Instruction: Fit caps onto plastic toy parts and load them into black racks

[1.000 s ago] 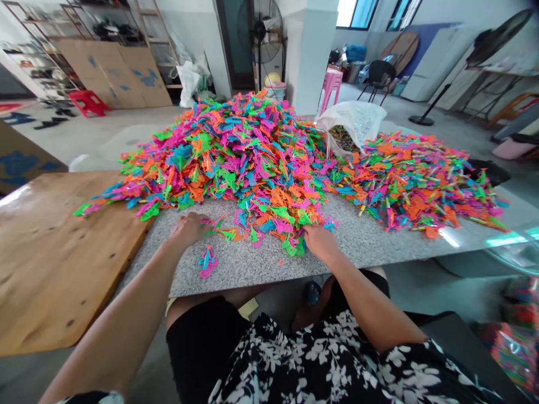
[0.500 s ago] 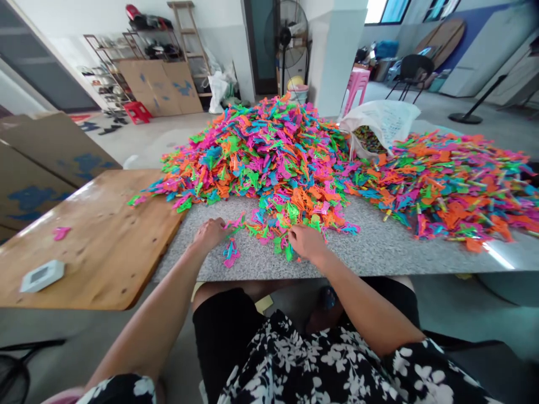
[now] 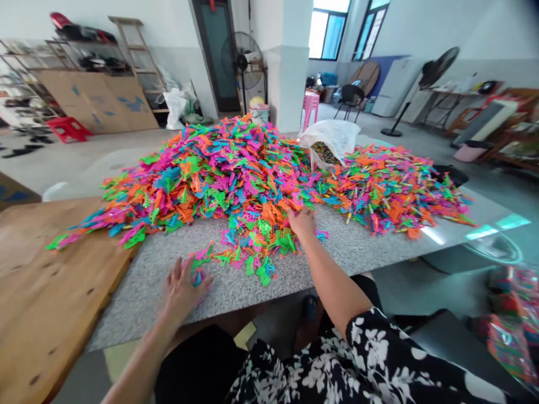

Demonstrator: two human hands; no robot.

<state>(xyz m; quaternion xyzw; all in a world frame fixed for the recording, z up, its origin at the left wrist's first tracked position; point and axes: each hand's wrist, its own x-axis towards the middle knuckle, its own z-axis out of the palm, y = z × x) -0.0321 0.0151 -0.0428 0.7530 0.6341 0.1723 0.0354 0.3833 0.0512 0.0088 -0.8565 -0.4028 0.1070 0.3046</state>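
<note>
A large heap of small, flat plastic pieces (image 3: 227,174) in pink, orange, green and blue covers the grey speckled tabletop (image 3: 138,292). My left hand (image 3: 181,289) hovers low over the near left of the table, fingers spread. Close by its thumb, a few blue and pink pieces (image 3: 199,276) lie partly covered by the hand. At the front right edge of the heap is my right hand (image 3: 302,223), its thumb and fingers apart among orange and pink pieces. Between the hands a loose spread of green and pink pieces (image 3: 252,261) lies on the stone surface.
To the right a second heap (image 3: 387,188) mixes similar pieces with yellowish sticks. An open white sack (image 3: 332,137) stands between the heaps, with small dark items inside. A wooden board (image 3: 50,297) adjoins the table on the left. Bagged colourful pieces (image 3: 509,331) sit low at right.
My view has turned to the right. My left hand has drawn back toward me and its fingers have spread. My right hand has reached farther forward, to the heap's edge.
</note>
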